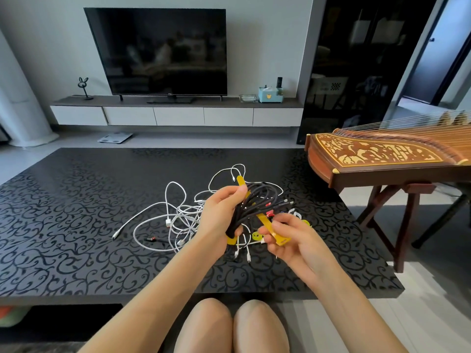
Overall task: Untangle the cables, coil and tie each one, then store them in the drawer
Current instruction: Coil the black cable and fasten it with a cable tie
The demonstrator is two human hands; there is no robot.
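My left hand (220,212) grips a coiled bundle of black cable (257,200), lifted above the dark patterned table (76,212). A yellow strap tie (267,224) runs under the bundle; its far end sticks up beside my left fingers and my right hand (285,236) pinches its near end. The black cable's plugs with red marks (277,206) stick out to the right. A tangle of white cables (182,212) lies on the table left of my hands. More yellow ties (256,235) lie beneath my hands, partly hidden.
A wooden zither (382,154) on a stand sits right of the table. Beyond the table, a TV (158,49) stands on a low unit with white drawers (178,115). A small black plug (150,239) lies on the table near the white cables.
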